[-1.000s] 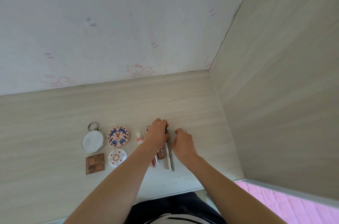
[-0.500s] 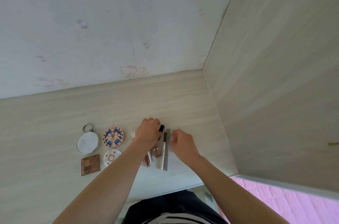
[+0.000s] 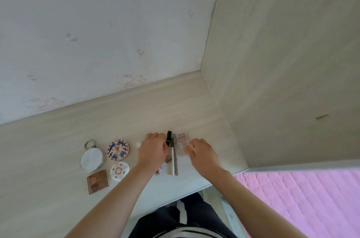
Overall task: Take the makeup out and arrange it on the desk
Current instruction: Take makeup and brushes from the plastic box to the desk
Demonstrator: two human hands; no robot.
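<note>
Working low in the centre of the frame, our left hand (image 3: pixel 153 152) lay palm-down with its fingers curled over the row of slim tubes; we could not tell whether it actually gripped one. Our right hand (image 3: pixel 200 153) was spread half open, fingertips (image 3: pixel 188 148) resting on the small clear case (image 3: pixel 182 145) without closing around it. Between the hands lay the black-capped tube (image 3: pixel 168 137) and two pencils (image 3: pixel 174 157), side by side on the desk (image 3: pixel 58 150). We judged all of these light, rigid and smooth, apt to roll or skid, so best pinched mid-barrel; the case by its edges. Further left sat the round mirror (image 3: pixel 91 159), patterned compact (image 3: pixel 117 149), white compact (image 3: pixel 119 171) and brown palette (image 3: pixel 97 181).
</note>
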